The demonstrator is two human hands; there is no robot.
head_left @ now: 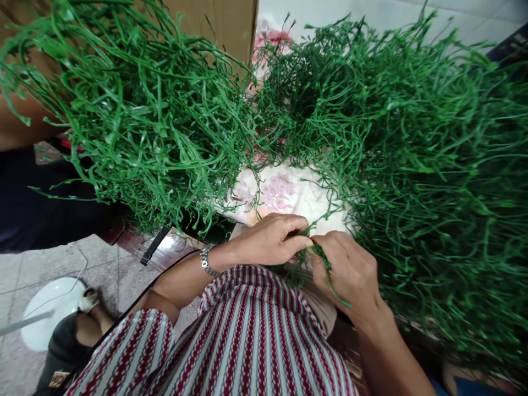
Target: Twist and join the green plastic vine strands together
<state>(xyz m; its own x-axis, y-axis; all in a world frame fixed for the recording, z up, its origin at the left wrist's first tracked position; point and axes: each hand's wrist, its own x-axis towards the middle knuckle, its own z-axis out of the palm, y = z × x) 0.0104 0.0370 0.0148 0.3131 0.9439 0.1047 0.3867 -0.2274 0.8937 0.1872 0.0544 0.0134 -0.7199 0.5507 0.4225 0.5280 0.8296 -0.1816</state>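
- Your left hand [268,239] is at the centre of the frame, a little below the middle; thumb and forefinger are pinched on a green stem [329,269].
- Your right hand [350,269] is just to the right, its bent fingers also clamped on the stem; the fingertips of both hands almost meet.
- The stem lies between your two sets of fingertips; one end hangs down over the right hand's fingers, and thin tips stand up above the thumbs.
- More greenery hangs below your hands, partly hidden by them.
- The left pile [165,121] of stems fills the upper left, well apart from your fingers.
- The right pile [433,154] covers the right side, near your right hand.
- A flowered cloth [305,203] lies just above your hands, between the piles.
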